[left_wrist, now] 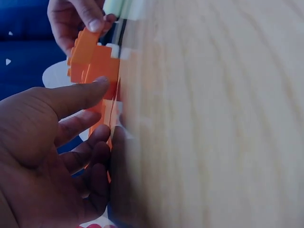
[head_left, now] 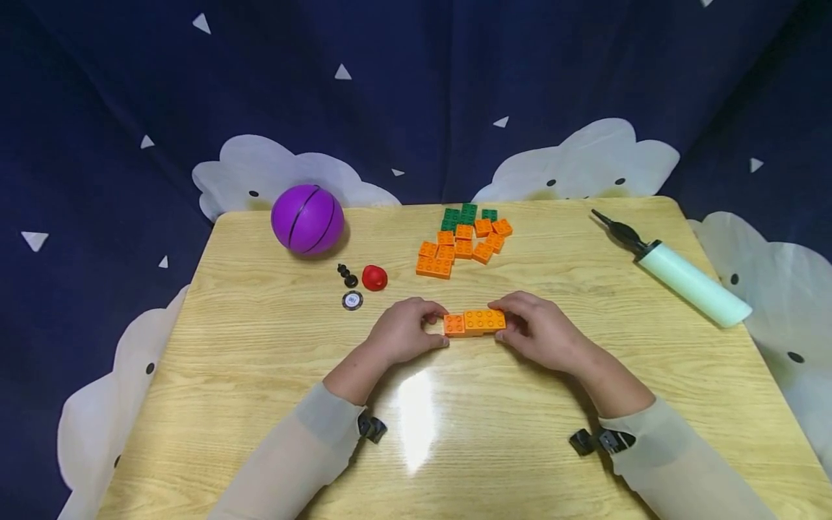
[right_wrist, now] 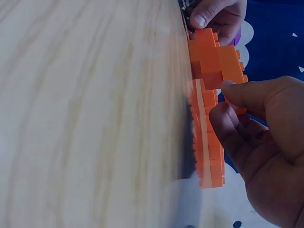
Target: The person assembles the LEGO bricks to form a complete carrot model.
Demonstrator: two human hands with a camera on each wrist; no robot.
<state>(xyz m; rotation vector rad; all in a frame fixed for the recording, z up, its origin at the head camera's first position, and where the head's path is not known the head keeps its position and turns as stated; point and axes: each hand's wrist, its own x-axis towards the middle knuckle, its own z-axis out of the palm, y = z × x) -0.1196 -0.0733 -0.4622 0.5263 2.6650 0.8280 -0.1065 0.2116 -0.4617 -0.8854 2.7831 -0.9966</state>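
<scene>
Several orange toy building bricks stand joined on the table in the head view. A long upper brick (head_left: 484, 318) overhangs the lower part on the right, and a square of studs on an orange brick (head_left: 453, 323) shows at the left. My right hand (head_left: 539, 328) pinches the upper brick's right end between thumb and fingers; the right wrist view shows the thumb (right_wrist: 237, 92) on its side. At the left end, my left hand (head_left: 406, 332) holds the lower brick lightly by thumb and index finger. The left hand's other fingers (left_wrist: 90, 161) curl loosely near the tabletop.
Behind the hands lie loose orange bricks (head_left: 433, 266) and green bricks (head_left: 468, 212). Left of them are a red cap-like piece (head_left: 374, 277), a black chess pawn (head_left: 347, 276), a poker chip (head_left: 352, 300) and a purple ball (head_left: 308, 219). A hand pump (head_left: 692, 282) lies at the right.
</scene>
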